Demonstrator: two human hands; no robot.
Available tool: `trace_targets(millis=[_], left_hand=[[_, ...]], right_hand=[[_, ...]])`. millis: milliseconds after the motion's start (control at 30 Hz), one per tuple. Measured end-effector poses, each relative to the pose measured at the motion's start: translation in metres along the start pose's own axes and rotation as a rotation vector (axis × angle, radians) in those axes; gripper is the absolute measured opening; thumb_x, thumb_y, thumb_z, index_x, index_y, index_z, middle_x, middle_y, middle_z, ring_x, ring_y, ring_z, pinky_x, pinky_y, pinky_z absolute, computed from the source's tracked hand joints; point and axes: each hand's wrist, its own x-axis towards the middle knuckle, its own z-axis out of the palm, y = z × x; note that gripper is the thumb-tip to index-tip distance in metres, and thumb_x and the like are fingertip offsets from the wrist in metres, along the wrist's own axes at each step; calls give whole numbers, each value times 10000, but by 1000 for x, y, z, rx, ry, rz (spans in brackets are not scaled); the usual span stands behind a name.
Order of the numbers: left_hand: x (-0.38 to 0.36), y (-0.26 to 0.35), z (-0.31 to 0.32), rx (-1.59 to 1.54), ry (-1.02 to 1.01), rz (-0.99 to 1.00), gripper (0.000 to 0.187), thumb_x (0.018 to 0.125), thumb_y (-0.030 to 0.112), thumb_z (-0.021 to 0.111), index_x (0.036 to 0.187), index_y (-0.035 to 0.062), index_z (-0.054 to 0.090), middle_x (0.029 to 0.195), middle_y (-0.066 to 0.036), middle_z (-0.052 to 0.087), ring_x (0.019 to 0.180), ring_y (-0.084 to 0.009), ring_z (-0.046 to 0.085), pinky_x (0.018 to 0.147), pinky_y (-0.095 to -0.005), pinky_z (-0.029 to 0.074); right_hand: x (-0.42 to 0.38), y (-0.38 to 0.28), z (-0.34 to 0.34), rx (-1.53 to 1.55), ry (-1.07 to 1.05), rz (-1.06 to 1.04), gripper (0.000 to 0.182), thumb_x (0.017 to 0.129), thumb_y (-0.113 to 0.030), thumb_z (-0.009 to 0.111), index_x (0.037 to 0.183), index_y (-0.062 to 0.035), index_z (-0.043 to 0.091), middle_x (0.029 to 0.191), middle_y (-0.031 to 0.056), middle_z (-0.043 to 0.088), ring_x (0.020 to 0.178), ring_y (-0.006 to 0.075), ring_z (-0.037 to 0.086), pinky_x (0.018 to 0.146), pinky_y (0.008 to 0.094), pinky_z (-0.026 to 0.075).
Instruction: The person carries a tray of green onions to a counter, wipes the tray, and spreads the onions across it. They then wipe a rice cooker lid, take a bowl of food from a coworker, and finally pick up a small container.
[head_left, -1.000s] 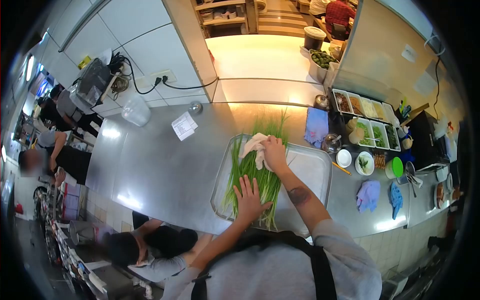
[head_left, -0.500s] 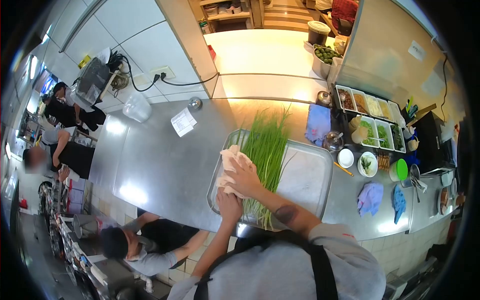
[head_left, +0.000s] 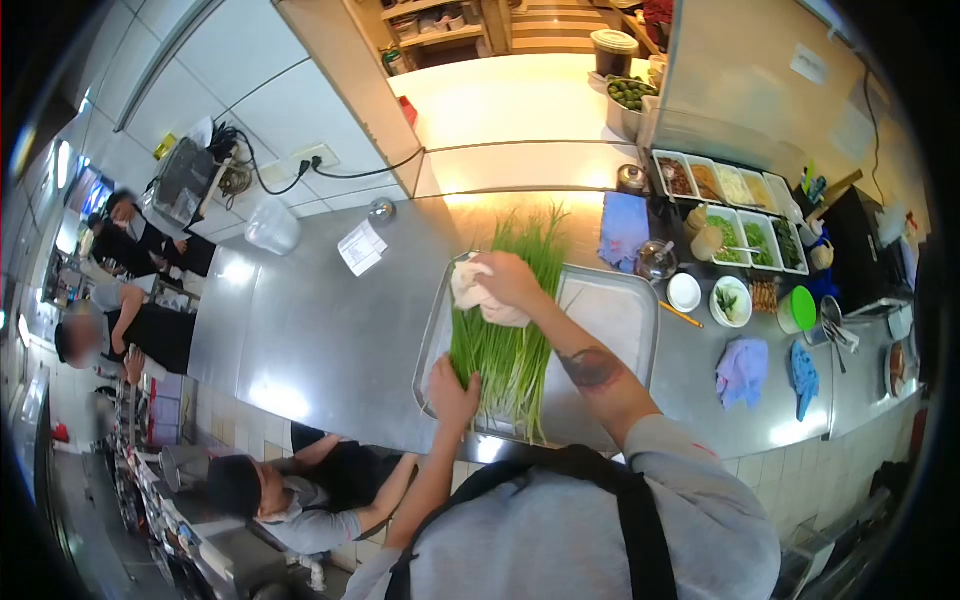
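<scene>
A thick bundle of long green chives [head_left: 510,365] lies lengthwise in a shallow metal tray [head_left: 610,300], its pale ends toward me. My right hand [head_left: 510,283] is closed over a crumpled off-white cloth [head_left: 472,290], pressed on the upper part of the bundle. Lower down, my left hand [head_left: 455,393] has its fingers curled against the left edge of the stalks near the pale ends. The bundle partly hides the tray's left half.
On the right stand white containers of chopped toppings [head_left: 735,225], a white bowl [head_left: 731,301], a green-lidded tub [head_left: 797,310] and a purple cloth [head_left: 741,372]. A paper slip [head_left: 361,248] lies at the left. A co-worker [head_left: 290,500] is close by, lower left.
My right hand has moved up and to the right with the cloth, from the tray's left side onto the chives. My left hand has left the cloth's lower edge and now touches the stalks.
</scene>
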Motion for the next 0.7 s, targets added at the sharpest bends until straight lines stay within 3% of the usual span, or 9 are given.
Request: trace_targets(millis=[67, 167, 233, 300, 400, 467, 567, 600, 700], left_hand=[[14, 3, -7, -147, -46, -133, 795, 719, 329, 786, 1308, -79, 441, 1126, -214, 585, 1069, -353, 557, 909, -418, 449], [36, 13, -12, -117, -138, -151, 759, 710, 300, 811, 1303, -42, 484, 1097, -203, 636, 967, -311, 637, 825, -390, 507], [46, 11, -4, -180, -238, -109, 676, 662, 274, 850, 1206, -21, 577, 978, -170, 689, 848, -295, 671, 768, -372, 531], [49, 8, 6, -129, -298, -61, 621, 643, 243, 865, 1146, -21, 615, 943, -152, 701, 813, -267, 678, 752, -357, 538], [59, 6, 9, -245, -501, -180, 479, 676, 135, 840, 1087, -12, 644, 949, -123, 700, 814, -205, 671, 748, -338, 543], [68, -11, 16, -550, -620, -227, 450, 696, 90, 799, 1096, -33, 634, 930, -117, 704, 780, -222, 675, 743, -339, 542], [68, -28, 5, -846, -707, -394, 347, 804, -59, 616, 1150, -41, 601, 978, -101, 687, 833, -189, 662, 750, -330, 540], [66, -33, 1, -943, -713, -440, 341, 826, -59, 581, 1167, -39, 591, 997, -107, 681, 853, -190, 659, 760, -330, 539], [64, -26, -11, -1032, -733, -480, 284, 904, 10, 482, 1170, -12, 578, 1045, -110, 669, 913, -209, 654, 808, -352, 541]], right_hand=[[-20, 1, -31, -13, -26, 98, 383, 785, -257, 682, 1152, -149, 669, 1023, 157, 672, 921, 368, 643, 835, 422, 506], [-68, 35, -10, -207, -204, 154, 462, 761, -291, 715, 1206, -190, 646, 1125, 134, 647, 1059, 352, 601, 892, 413, 480], [-125, 6, -1, -393, 104, 40, 428, 763, -293, 712, 1178, -204, 654, 1162, 108, 630, 1114, 328, 569, 886, 419, 478], [-137, 0, -1, -435, 245, 5, 416, 762, -295, 714, 1165, -211, 658, 1221, 90, 598, 1178, 311, 523, 904, 413, 466], [-132, 29, 17, -249, 205, 30, 419, 757, -291, 717, 1162, -197, 660, 1277, 87, 568, 1223, 307, 484, 935, 396, 449], [-115, 69, 22, -125, 194, -41, 411, 758, -279, 712, 1153, -173, 665, 1229, 105, 602, 1169, 317, 531, 919, 396, 460], [-100, 62, -18, 134, 62, 170, 346, 783, -195, 675, 1125, -140, 688, 1129, 156, 656, 1027, 343, 608, 879, 396, 487], [-104, 39, -32, 118, 175, 145, 272, 804, -180, 635, 1055, -107, 710, 985, 162, 692, 908, 333, 652, 824, 364, 512], [-127, -3, -37, 125, -5, 34, 364, 792, -204, 658, 1149, -134, 677, 1139, 168, 648, 1008, 325, 635, 845, 429, 490]])
